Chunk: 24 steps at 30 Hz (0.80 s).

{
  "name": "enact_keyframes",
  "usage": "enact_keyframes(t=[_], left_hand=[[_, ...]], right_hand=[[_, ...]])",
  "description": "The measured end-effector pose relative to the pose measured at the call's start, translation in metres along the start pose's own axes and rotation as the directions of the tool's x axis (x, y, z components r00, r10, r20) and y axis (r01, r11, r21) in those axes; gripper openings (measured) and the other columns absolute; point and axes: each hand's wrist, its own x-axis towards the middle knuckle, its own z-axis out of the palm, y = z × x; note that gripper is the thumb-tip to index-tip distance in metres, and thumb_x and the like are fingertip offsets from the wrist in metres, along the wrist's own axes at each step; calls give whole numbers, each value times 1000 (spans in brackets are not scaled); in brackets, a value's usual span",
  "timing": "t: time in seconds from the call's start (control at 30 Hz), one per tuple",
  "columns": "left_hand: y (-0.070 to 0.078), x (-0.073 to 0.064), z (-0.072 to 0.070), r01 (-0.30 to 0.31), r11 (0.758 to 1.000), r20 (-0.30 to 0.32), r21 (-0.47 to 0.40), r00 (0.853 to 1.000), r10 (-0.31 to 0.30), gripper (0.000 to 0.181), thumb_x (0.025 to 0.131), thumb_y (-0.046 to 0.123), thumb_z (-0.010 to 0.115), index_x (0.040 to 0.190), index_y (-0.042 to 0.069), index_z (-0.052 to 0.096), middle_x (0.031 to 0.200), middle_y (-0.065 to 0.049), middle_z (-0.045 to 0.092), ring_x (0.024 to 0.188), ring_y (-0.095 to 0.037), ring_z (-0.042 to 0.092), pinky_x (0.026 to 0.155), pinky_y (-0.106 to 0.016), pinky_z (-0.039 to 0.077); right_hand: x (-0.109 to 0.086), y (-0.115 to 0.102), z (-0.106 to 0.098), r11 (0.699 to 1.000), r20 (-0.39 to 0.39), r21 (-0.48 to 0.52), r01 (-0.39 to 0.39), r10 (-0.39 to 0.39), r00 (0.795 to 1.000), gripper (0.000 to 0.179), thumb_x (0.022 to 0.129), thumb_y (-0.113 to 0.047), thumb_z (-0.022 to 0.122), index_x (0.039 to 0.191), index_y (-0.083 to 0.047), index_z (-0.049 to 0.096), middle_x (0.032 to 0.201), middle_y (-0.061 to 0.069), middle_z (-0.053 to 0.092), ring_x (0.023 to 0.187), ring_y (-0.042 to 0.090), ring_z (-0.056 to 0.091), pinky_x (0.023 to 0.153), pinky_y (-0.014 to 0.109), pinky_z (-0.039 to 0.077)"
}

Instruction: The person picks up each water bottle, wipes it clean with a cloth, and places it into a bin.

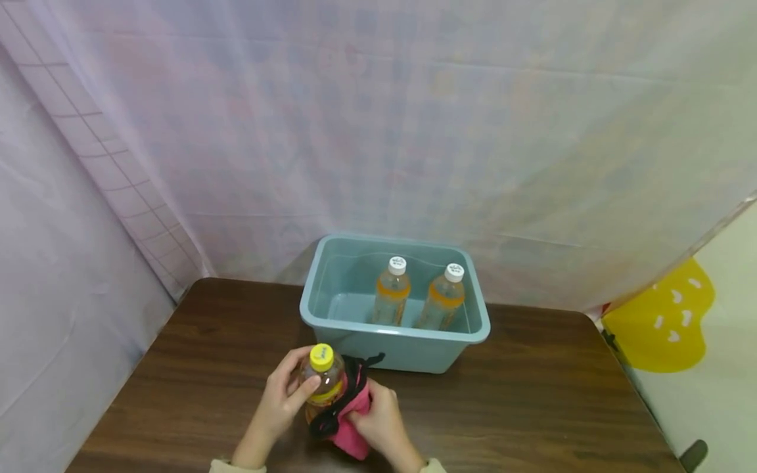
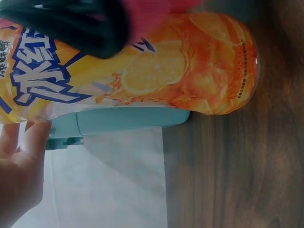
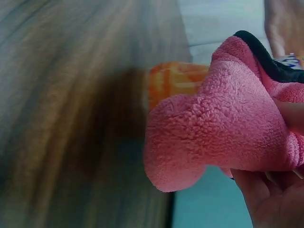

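Note:
My left hand [image 1: 286, 389] grips a yellow-capped iced tea bottle [image 1: 326, 380] by its upper part, thumb on the near side. The bottle stands nearly upright over the table's front area. In the left wrist view its orange and yellow label shows lemon slices. My right hand [image 1: 381, 415] holds a bunched pink fleecy cloth [image 3: 218, 118] with black edging, right against the bottle's right side. A black end of the trim [image 1: 374, 359] sticks out toward the tub, and another black fold crosses the front of the bottle. The right palm is partly hidden behind the cloth.
A light blue plastic tub [image 1: 384, 348] stands behind my hands at the table's back. Inside it are two bottles with white caps, one near the middle [image 1: 391, 292] and one at the right [image 1: 445, 299]. A pale curtain [image 1: 378, 144] hangs behind the brown wooden table [image 1: 532, 394].

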Motion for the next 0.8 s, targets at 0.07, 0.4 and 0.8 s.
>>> enact_keyframes(t=[0.07,0.4,0.8], left_hand=[[0,0,0,4,1000,1,3,1000,-4,33,78,-16,54,111,-12,50,109,9,55,100,-2,53,81,-20,46],[-2,-3,0,28,1000,-3,4,1000,-28,33,79,-13,54,111,-9,51,109,7,56,101,-2,52,82,-22,46],[-4,-1,-1,4,1000,4,-11,1000,-4,33,79,-14,54,112,-10,50,110,6,56,101,-3,53,81,-22,47]], right_hand=[[-1,4,3,1000,25,-16,-20,20,999,21,58,-1,74,73,-8,62,66,0,65,60,3,55,52,16,43],[-11,34,15,983,138,-141,-114,133,981,22,56,-7,75,74,-11,63,65,-4,62,59,3,50,50,21,41],[-10,27,14,999,66,-20,-51,52,996,21,59,-3,73,78,-10,64,68,-2,64,60,0,52,52,18,43]])
